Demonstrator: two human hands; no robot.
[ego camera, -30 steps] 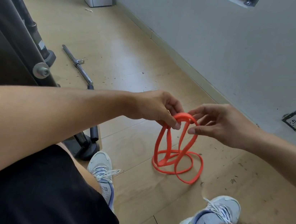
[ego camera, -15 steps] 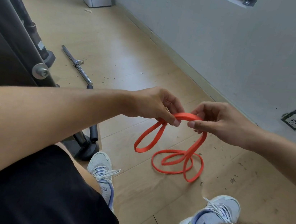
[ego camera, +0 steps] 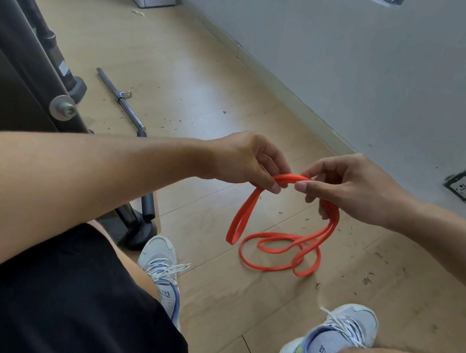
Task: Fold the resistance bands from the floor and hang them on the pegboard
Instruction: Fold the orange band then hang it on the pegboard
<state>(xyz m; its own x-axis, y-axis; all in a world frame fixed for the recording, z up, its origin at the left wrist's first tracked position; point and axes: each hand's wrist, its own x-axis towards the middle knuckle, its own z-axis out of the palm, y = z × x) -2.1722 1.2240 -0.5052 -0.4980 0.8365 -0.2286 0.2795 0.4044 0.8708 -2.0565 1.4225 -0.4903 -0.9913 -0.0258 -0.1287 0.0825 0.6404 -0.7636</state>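
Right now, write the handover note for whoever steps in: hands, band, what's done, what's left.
Left hand: pinches the top of the orange resistance band.
Right hand: pinches the same top section, right beside the left.
Band: a short loop hangs below the left hand; the rest trails from the right hand into loose coils on the wooden floor.
Done: band lifted, first fold gathered.
Left: gather the remaining coils, finish folding, hang on the pegboard, which is not in view.
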